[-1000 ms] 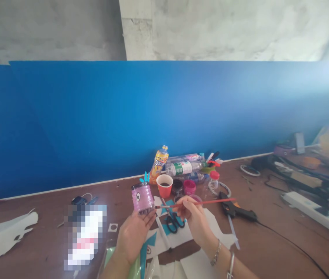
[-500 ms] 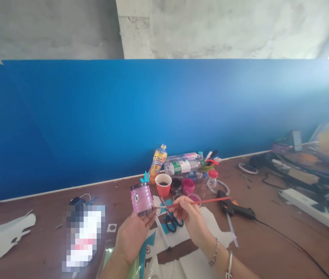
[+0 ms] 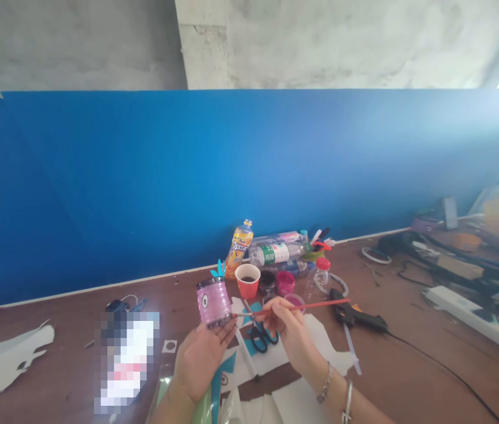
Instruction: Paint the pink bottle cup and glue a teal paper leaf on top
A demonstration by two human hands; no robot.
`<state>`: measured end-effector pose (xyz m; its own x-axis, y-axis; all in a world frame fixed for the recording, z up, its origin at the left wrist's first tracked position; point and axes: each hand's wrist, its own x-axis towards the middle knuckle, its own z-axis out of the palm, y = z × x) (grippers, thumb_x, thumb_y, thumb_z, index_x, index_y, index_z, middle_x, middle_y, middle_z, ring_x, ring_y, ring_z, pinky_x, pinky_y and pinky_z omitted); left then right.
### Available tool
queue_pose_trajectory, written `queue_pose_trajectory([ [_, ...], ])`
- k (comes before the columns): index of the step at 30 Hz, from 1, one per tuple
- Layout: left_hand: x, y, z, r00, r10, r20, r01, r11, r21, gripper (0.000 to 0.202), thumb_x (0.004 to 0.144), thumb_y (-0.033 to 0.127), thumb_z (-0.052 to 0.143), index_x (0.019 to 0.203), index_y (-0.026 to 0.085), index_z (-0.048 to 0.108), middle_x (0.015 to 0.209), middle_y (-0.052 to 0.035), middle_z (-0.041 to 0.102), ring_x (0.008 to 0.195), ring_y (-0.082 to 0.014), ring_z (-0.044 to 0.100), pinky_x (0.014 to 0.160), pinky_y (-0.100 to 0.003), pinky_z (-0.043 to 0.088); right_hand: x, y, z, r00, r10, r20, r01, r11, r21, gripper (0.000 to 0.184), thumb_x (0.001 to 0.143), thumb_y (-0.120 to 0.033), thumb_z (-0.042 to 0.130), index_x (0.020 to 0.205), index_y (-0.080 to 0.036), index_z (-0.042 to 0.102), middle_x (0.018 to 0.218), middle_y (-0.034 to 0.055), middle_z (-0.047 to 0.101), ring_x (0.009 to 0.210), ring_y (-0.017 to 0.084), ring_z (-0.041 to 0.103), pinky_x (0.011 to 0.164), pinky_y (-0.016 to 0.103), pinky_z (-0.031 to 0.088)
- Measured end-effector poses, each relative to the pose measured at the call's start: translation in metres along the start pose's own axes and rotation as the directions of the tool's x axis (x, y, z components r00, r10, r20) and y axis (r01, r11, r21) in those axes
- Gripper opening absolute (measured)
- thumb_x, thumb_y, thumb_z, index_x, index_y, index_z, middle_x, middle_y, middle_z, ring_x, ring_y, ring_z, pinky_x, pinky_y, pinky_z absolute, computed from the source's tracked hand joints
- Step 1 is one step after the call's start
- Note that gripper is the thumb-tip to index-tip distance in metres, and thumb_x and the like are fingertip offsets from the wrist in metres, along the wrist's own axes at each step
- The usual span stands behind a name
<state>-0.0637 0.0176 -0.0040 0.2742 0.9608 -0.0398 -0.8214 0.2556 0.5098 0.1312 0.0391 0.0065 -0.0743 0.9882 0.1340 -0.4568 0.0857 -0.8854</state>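
Observation:
My left hand [image 3: 199, 360] supports a purple-painted cut bottle [image 3: 215, 301] from below, fingers around its base. The bottle piece has black bands at top and bottom, a paper eye on its side and blue pointed strips [image 3: 218, 269] standing at its top. In my right hand [image 3: 288, 331] a thin red paintbrush [image 3: 315, 305] is pinched, its tip touching or very near the bottle's lower right edge. Below the brush lie black-handled scissors [image 3: 262, 338] on white and blue paper. A red paper cup [image 3: 248, 284] with dark contents stands just behind.
Paint jars, dark [image 3: 268, 282] and magenta [image 3: 285, 282], stand by the cup. Plastic bottles [image 3: 276, 254] lie behind them. At right are a black glue gun [image 3: 359, 317] with its cord and a white power strip [image 3: 481, 321]. A white paper cutout [image 3: 6, 368] lies left, near a blurred-out patch.
The purple bottle piece has turned or shifted slightly to the left in my left hand, its paper eye moving left with it. The brush and right hand stay almost in place.

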Motion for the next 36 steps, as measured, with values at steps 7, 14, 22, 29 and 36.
queue_pose_trajectory([
  [7, 0.002, 0.0, -0.003, 1.0, 0.002, -0.029, -0.003, 1.0, -0.004, 0.036, 0.08, 0.032, 0.05, 0.1, 0.008, 0.068, 0.106, -0.0192, 0.07, 0.118, -0.0327, 0.055, 0.113, -0.048, 0.022, 0.002, -0.004, 0.0, 0.997, -0.01, -0.071, 0.007, 0.999, -0.04, 0.02, 0.076, -0.04, 0.062, 0.067, -0.022, 0.064, 0.058, 0.0032, 0.065, 0.053, 0.016, 0.054, 0.045, 0.024, 0.036],
  [14, 0.008, -0.004, -0.008, 0.983, 0.113, -0.144, -0.102, 0.992, 0.077, 0.019, 0.082, 0.025, 0.054, 0.092, 0.016, 0.067, 0.101, -0.0108, 0.072, 0.111, -0.0263, 0.06, 0.111, -0.045, 0.028, 0.002, -0.003, -0.002, 0.996, -0.035, -0.086, 0.033, 0.999, -0.025, 0.025, 0.075, -0.041, 0.063, 0.067, -0.018, 0.062, 0.056, 0.0036, 0.064, 0.05, 0.014, 0.051, 0.045, 0.023, 0.034],
  [22, 0.007, -0.01, -0.004, 0.958, 0.208, -0.197, -0.172, 0.968, 0.182, 0.03, 0.083, 0.022, 0.06, 0.112, 0.026, 0.057, 0.11, -0.0036, 0.068, 0.109, -0.0185, 0.059, 0.108, -0.043, 0.03, -0.017, -0.002, 0.007, 0.977, -0.172, 0.125, 0.207, 0.904, -0.373, 0.031, 0.087, -0.044, 0.052, 0.078, -0.02, 0.068, 0.069, 0.0053, 0.066, 0.061, 0.016, 0.053, 0.054, 0.026, 0.04],
  [29, 0.007, -0.01, 0.002, 0.954, 0.217, -0.205, -0.179, 0.966, 0.187, 0.035, 0.079, 0.021, 0.065, 0.112, 0.026, 0.056, 0.107, -0.0023, 0.068, 0.104, -0.0164, 0.059, 0.103, -0.039, 0.034, -0.02, -0.006, 0.009, 0.94, -0.236, 0.246, 0.329, 0.818, -0.473, 0.031, 0.091, -0.039, 0.046, 0.083, -0.02, 0.069, 0.074, 0.0057, 0.066, 0.065, 0.017, 0.055, 0.058, 0.027, 0.042],
  [36, 0.009, -0.013, -0.002, 0.953, 0.218, -0.209, -0.182, 0.967, 0.178, 0.035, 0.08, 0.02, 0.063, 0.113, 0.027, 0.055, 0.112, -0.0031, 0.066, 0.105, -0.0171, 0.059, 0.102, -0.039, 0.035, -0.019, -0.002, 0.007, 0.932, -0.25, 0.264, 0.354, 0.787, -0.505, 0.027, 0.092, -0.034, 0.046, 0.087, -0.02, 0.069, 0.075, 0.0055, 0.066, 0.067, 0.017, 0.057, 0.06, 0.027, 0.043],
])
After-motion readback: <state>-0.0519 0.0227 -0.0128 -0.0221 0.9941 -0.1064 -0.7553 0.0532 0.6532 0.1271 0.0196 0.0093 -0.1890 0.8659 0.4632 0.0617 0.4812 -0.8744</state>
